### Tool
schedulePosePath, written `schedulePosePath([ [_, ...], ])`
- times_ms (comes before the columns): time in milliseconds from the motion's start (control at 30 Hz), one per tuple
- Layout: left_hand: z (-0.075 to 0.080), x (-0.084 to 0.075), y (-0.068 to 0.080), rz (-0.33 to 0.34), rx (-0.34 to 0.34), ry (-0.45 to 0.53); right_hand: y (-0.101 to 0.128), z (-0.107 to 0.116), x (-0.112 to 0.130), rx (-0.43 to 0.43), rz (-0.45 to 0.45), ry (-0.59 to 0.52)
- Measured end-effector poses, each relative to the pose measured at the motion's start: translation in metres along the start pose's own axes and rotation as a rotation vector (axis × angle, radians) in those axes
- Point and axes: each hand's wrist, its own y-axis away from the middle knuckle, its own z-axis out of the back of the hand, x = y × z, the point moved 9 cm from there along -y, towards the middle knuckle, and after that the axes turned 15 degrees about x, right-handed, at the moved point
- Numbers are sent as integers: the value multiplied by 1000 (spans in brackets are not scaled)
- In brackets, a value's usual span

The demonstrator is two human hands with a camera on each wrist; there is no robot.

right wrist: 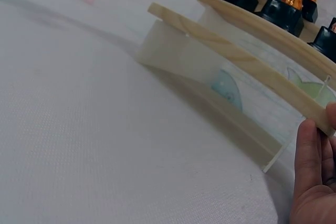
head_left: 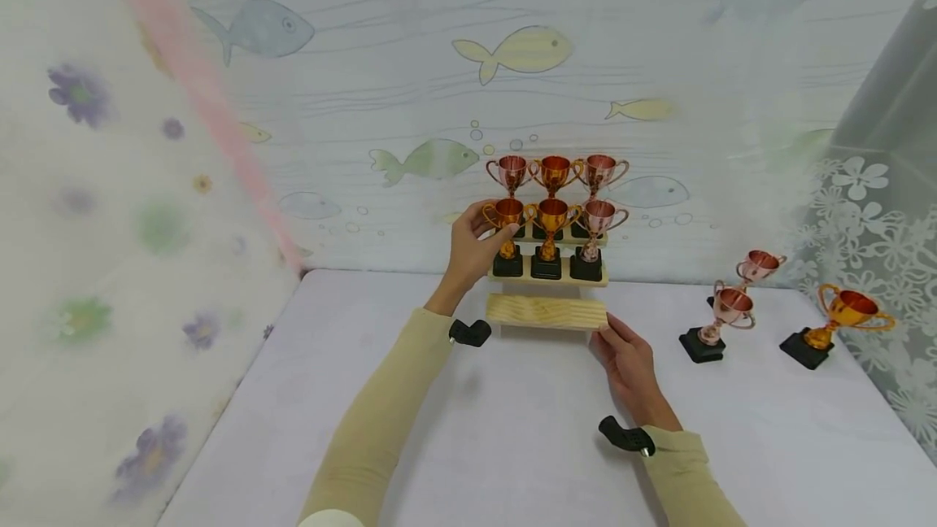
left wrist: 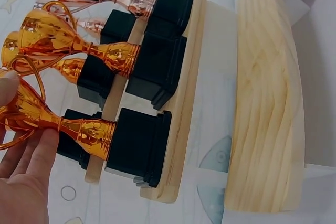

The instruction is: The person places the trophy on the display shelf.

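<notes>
A three-step display stand with pale wooden boards stands against the back wall. My left hand [head_left: 467, 259] holds a gold trophy cup [left wrist: 98, 136] with a black base at the left end of the middle step. Beside it on that step are another gold trophy [head_left: 551, 219] and a rose-coloured trophy [head_left: 599, 219]. Three more trophies line the back step, among them a rose one [head_left: 600, 173] at the right. My right hand [head_left: 631, 360] pinches the right end of the bare front board [head_left: 545, 311], thumb above and fingers below.
To the right on the white table [head_left: 498, 446] are two rose trophies, the nearer one [head_left: 732, 306] partly overlapping the other [head_left: 760, 267], and a gold trophy [head_left: 852, 309] near the right edge. A fish-printed curtain [head_left: 410, 104] hangs behind the stand.
</notes>
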Motion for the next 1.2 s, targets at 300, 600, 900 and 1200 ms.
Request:
schedulePosePath([
  [300, 2, 6, 8, 49, 26, 59, 1, -1, 0, -4, 0, -13],
  [600, 11, 12, 31, 73, 15, 87, 3, -2, 3, 3, 10, -8],
  [900, 28, 41, 76, 248, -178, 49, 2, -2, 7, 18, 9, 136],
  [1200, 15, 97, 123, 498, -197, 222, 24, -2, 27, 97, -20, 751],
])
